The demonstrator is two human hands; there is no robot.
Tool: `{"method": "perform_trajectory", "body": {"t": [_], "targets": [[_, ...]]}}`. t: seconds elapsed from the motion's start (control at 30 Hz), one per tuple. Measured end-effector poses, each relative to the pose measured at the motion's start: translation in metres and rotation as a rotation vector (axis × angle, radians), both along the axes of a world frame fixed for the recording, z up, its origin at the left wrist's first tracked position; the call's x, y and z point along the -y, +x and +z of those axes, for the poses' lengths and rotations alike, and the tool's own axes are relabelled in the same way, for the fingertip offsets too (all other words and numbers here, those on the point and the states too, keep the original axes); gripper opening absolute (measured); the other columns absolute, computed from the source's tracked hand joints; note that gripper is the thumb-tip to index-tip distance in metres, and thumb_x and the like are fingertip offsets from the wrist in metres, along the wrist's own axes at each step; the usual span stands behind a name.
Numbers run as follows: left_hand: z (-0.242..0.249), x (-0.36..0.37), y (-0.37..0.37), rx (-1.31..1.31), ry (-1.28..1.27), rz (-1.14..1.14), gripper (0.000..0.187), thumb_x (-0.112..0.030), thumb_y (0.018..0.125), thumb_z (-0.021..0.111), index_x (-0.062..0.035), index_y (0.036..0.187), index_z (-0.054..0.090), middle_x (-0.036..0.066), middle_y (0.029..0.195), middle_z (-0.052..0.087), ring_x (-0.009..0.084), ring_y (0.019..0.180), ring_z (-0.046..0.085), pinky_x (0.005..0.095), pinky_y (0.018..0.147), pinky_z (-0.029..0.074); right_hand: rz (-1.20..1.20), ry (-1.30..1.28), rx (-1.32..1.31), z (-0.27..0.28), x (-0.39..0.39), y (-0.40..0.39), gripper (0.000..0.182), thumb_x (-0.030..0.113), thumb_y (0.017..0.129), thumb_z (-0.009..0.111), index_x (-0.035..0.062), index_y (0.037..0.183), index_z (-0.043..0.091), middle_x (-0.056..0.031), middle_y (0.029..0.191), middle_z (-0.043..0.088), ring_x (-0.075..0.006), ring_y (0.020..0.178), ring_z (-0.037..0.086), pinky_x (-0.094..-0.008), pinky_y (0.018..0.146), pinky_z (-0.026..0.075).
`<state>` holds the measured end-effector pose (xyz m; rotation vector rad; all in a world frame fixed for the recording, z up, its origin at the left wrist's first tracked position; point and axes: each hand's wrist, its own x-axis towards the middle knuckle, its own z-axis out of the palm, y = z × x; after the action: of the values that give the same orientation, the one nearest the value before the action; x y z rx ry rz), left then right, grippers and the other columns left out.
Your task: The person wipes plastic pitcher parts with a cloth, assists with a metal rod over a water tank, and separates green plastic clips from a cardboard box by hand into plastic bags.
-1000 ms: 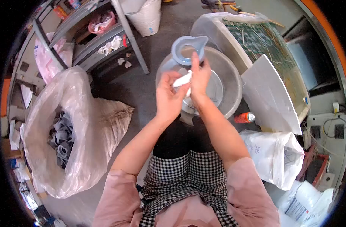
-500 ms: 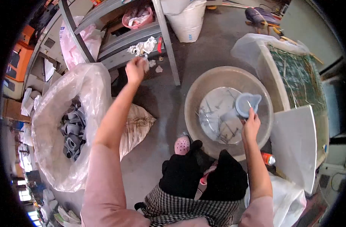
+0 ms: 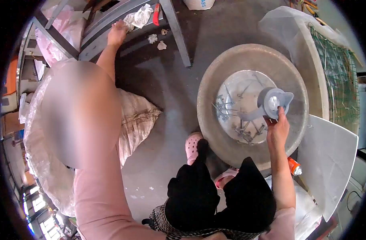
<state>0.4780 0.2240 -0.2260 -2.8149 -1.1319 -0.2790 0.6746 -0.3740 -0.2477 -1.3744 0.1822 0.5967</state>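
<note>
My right hand [image 3: 278, 134] grips a grey plastic spouted cup [image 3: 267, 103] by its near edge, with the thumb against the rim. A pale strip-like part reaches from the cup to the left. Beneath it is a wide round basin [image 3: 215, 56], with several thin metal spikes or nails [image 3: 243, 131] lying on its pale bottom. My left hand [image 3: 118, 33] is stretched out to a metal rack [image 3: 95, 46], fingers curled beside a crumpled white rag [image 3: 141, 17]. Whatever those fingers hold is too small to make out.
A red-handled tool [image 3: 156, 14] lies by the rag. Left are a large plastic bag [image 3: 35, 132], partly behind a blurred patch, and a stained woven sack [image 3: 137, 116]. A white board [image 3: 331, 160], an orange spray can [image 3: 295, 166] and a netting-filled bin [image 3: 311, 60] stand right.
My left hand has moved further out, up to the rack beside the rag. The spouted cup has turned in my right hand and still hangs over the basin. The view has shifted.
</note>
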Motion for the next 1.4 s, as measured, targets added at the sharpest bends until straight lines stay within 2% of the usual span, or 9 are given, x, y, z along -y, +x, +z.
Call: {"method": "perform_trajectory", "body": {"t": [0.23,0.37,0.5,0.63,0.73,0.9,1.03,1.27,1.4], "targets": [[0.06,0.08,-0.022,0.522,0.374,0.255,0.046,-0.04,0.089,0.052,-0.0184,0.13,0.049,0.015,0.138,0.042,0.0351,0.128,0.038,0.0556,0.102,0.026,0.096,0.114,-0.015,0.064,-0.037,-0.02,0.044,0.029,0.096,0.048,-0.0057,0.121,0.046,-0.015,0.118,0.054,-0.0253,0.106,0.056,-0.0422,0.089,0.049],[0.124,0.227,-0.043,0.479,-0.602,-0.089,0.038,-0.024,0.083,0.065,-0.0073,0.116,0.059,0.018,0.126,0.051,0.0377,0.111,0.05,0.0518,0.096,0.035,0.158,0.236,-0.049,0.124,-0.051,-0.045,0.049,0.031,0.097,0.041,-0.0085,0.126,0.037,-0.0198,0.123,0.048,-0.0279,0.112,0.052,-0.0441,0.091,0.049],[0.118,0.372,-0.099,0.272,-0.269,-0.513,0.08,-0.034,0.071,0.076,-0.0103,0.138,0.038,0.019,0.137,0.039,0.0354,0.134,0.029,0.0427,0.106,0.026,0.298,0.426,-0.117,0.184,-0.046,-0.081,0.052,0.03,0.098,0.038,-0.009,0.131,0.03,-0.023,0.133,0.036,-0.0327,0.12,0.046,-0.0472,0.096,0.047],[0.137,0.425,-0.149,0.58,-0.298,-0.466,0.048,-0.028,0.075,0.074,-0.0066,0.112,0.053,0.017,0.116,0.054,0.0318,0.113,0.049,0.0391,0.096,0.036,0.555,0.375,-0.157,0.213,-0.043,-0.132,0.055,0.035,0.098,0.034,-0.0071,0.133,0.028,-0.021,0.129,0.04,-0.0333,0.12,0.046,-0.0465,0.095,0.048],[0.164,0.445,-0.191,0.724,-0.737,-0.229,0.021,-0.016,0.091,0.055,-0.0006,0.078,0.051,0.008,0.065,0.056,0.0134,0.064,0.058,0.0294,0.059,0.045,0.661,0.284,-0.229,0.23,-0.041,-0.177,0.054,0.036,0.098,0.034,-0.0049,0.133,0.029,-0.0184,0.126,0.043,-0.0319,0.117,0.048,-0.0462,0.094,0.048],[0.235,0.478,-0.241,1.042,-1.559,-0.215,0.028,-0.028,0.095,0.051,-0.0026,0.086,0.055,0.002,0.081,0.057,0.0106,0.068,0.054,0.0284,0.063,0.046,0.732,0.283,-0.219,0.239,-0.04,-0.227,0.052,0.036,0.098,0.032,-0.0053,0.129,0.033,-0.0185,0.122,0.046,-0.0304,0.11,0.052,-0.0456,0.092,0.049],[0.255,0.493,-0.279,0.41,-1.088,-0.274,0.029,-0.027,0.092,0.057,0.0003,0.104,0.059,0.002,0.081,0.057,0.0082,0.078,0.052,0.0253,0.071,0.045,0.729,0.305,-0.241,0.242,-0.045,-0.255,0.056,0.042,0.098,0.033,-0.006,0.126,0.038,-0.0218,0.118,0.051,-0.033,0.107,0.056,-0.0461,0.092,0.048],[0.245,0.398,-0.366,0.582,-0.347,0.377,0.032,-0.033,0.094,0.047,-0.0057,0.095,0.063,0.01,0.071,0.056,0.0191,0.061,0.052,0.0356,0.056,0.042,0.869,0.134,0.178,0.257,0.034,-0.213,0.059,0.035,0.096,0.049,-0.0084,0.132,0.036,-0.0185,0.115,0.054,-0.026,0.101,0.06,-0.0352,0.086,0.05],[0.219,0.248,-0.443,1.344,-0.663,0.432,0.036,-0.032,0.094,0.043,-0.0063,0.114,0.06,0.014,0.103,0.065,0.0205,0.086,0.061,0.0386,0.073,0.047,0.585,-0.01,0.288,0.259,0.147,-0.175,0.042,0.029,0.096,0.049,-0.0038,0.122,0.05,-0.013,0.103,0.061,-0.0208,0.096,0.062,-0.0308,0.084,0.051]]}}
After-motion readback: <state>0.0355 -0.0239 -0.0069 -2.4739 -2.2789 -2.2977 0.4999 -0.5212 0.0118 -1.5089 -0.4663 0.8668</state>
